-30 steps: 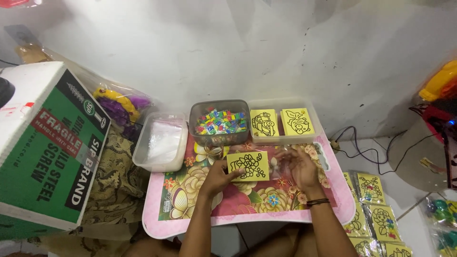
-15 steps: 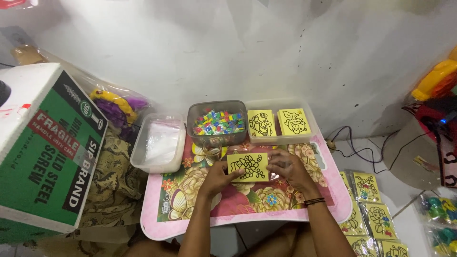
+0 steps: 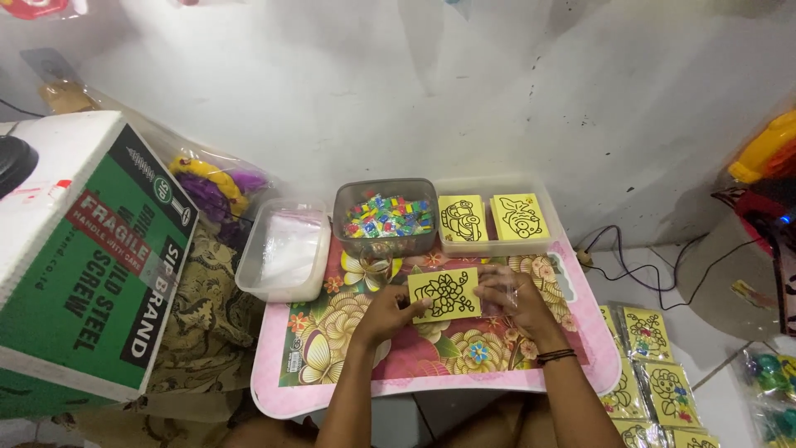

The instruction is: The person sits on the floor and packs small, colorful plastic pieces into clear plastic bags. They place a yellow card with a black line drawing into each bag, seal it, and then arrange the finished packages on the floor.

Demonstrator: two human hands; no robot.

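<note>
Both hands hold a yellow square card printed with a black flower outline (image 3: 445,294) just above the pink floral surface (image 3: 431,365): the left hand (image 3: 388,314) pinches its left edge, the right hand (image 3: 512,297) grips its right edge along with a clear plastic sleeve (image 3: 497,290). Judging by this, the card is being sleeved, which calls for lining up its edge with the sleeve's opening.

We see a pink flowered tabletop (image 3: 531,377) carrying a grey tub of coloured bits (image 3: 385,217), a clear tray of yellow cards (image 3: 493,217) and a small glass (image 3: 376,267).
</note>
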